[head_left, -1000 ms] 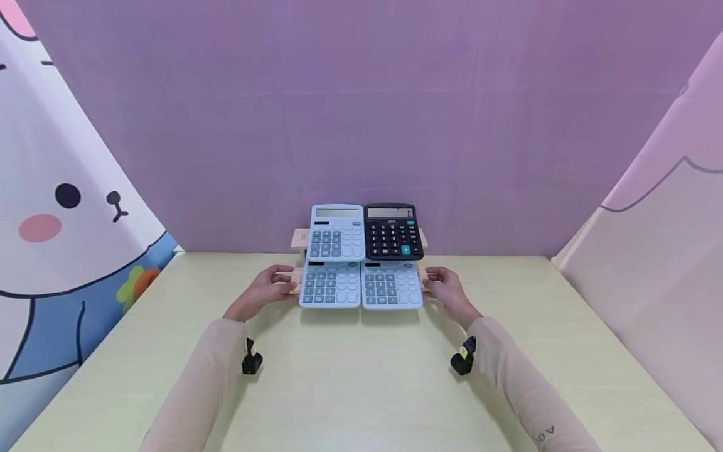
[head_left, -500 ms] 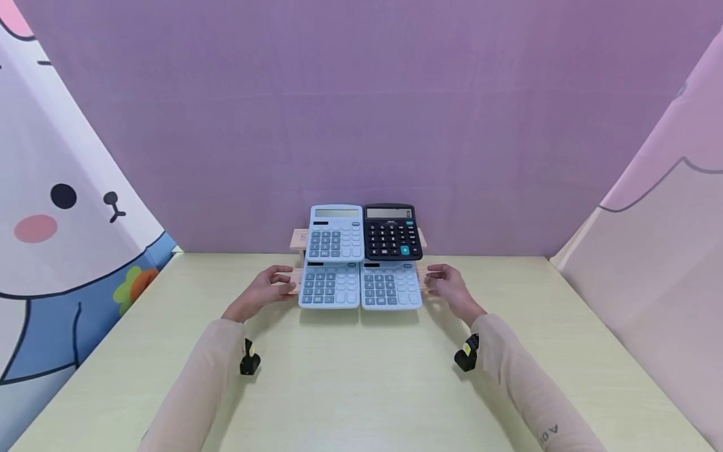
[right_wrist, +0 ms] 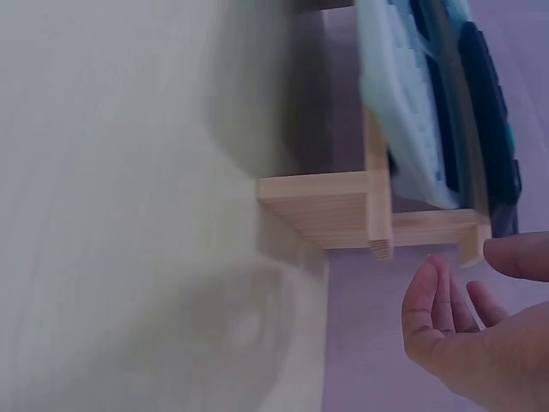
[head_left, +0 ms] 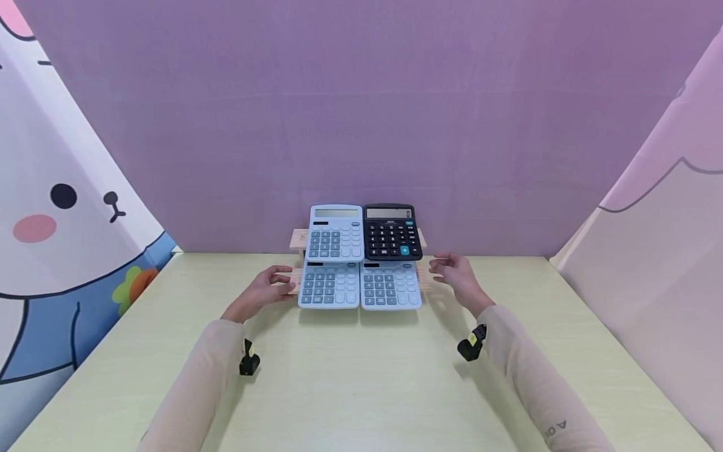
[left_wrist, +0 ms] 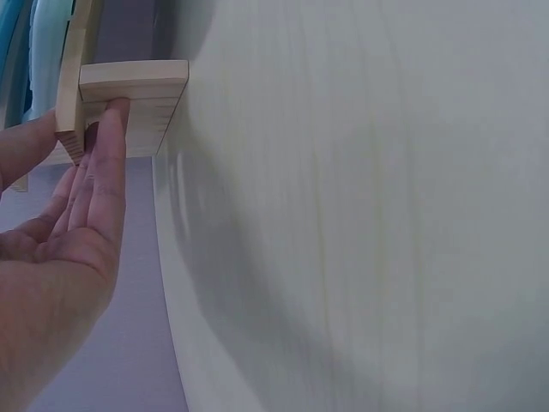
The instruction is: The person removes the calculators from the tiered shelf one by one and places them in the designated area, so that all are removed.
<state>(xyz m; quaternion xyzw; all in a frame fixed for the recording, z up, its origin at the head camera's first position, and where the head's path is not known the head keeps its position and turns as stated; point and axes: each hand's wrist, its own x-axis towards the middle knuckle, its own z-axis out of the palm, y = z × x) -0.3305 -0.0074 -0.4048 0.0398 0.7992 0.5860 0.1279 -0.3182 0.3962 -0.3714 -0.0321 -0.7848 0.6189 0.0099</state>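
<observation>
A wooden stand [head_left: 299, 238] sits on a pale worktop [head_left: 350, 376], a light-blue calculator [head_left: 336, 233] and a black calculator [head_left: 393, 232] on its upper tier, two more light-blue calculators [head_left: 329, 290] on its lower. At the stand's left end, the left hand [head_left: 263, 292] has its grip pinching the lower board [left_wrist: 72, 94], though the fingertips are partly hidden. Just off its right end, the right hand [head_left: 461, 282] hovers, fingers loosely bent, its grip holding nothing.
</observation>
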